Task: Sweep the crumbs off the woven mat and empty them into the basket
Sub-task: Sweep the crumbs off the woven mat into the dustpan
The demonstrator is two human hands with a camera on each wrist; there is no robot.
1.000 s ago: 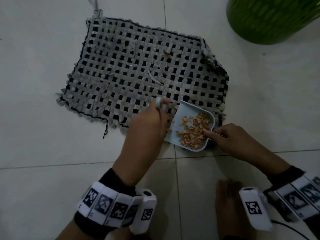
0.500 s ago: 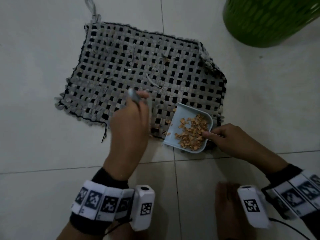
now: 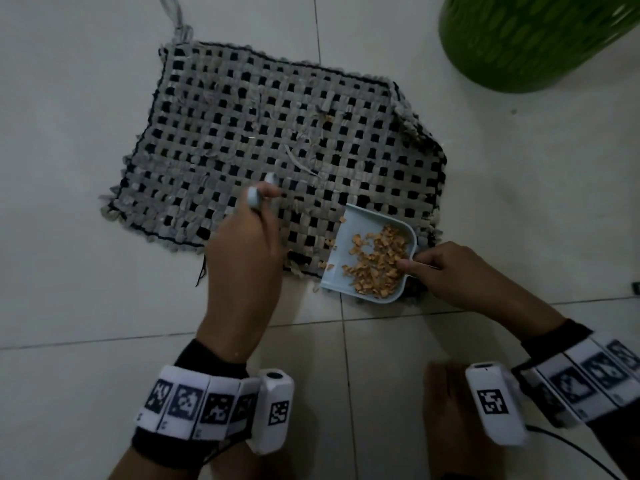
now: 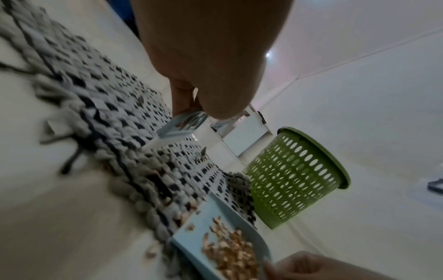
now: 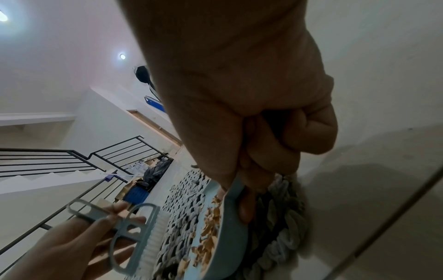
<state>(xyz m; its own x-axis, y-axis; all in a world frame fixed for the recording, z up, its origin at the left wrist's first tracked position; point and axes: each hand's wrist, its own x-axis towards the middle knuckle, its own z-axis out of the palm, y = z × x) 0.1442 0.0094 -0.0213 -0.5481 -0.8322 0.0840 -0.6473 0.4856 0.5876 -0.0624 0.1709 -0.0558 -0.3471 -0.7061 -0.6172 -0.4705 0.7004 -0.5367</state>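
Observation:
The grey-and-black woven mat [image 3: 277,150] lies flat on the tile floor. At its near right corner sits a pale blue dustpan [image 3: 349,233] holding a heap of orange crumbs [image 3: 377,261]. My right hand [image 3: 443,268] grips the pan's handle, thumb on its rim. My left hand [image 3: 246,244] grips a small blue brush [image 3: 254,199] over the mat, left of the pan and apart from it; the white bristles face the pan [image 5: 155,233]. A few crumbs [image 3: 329,242] lie on the mat at the pan's lip. The green perforated basket [image 3: 536,36] stands beyond the mat's far right corner.
Pale floor tiles [image 3: 69,237] surround the mat. A person's bare foot [image 3: 446,420] rests on the floor near the right wrist. The mat's loop [image 3: 176,15] sticks out at the far left corner. A stair railing [image 5: 59,157] shows in the right wrist view.
My left hand has drawn the brush leftward across the mat, away from the dustpan's lip. The dustpan and my right hand have stayed put.

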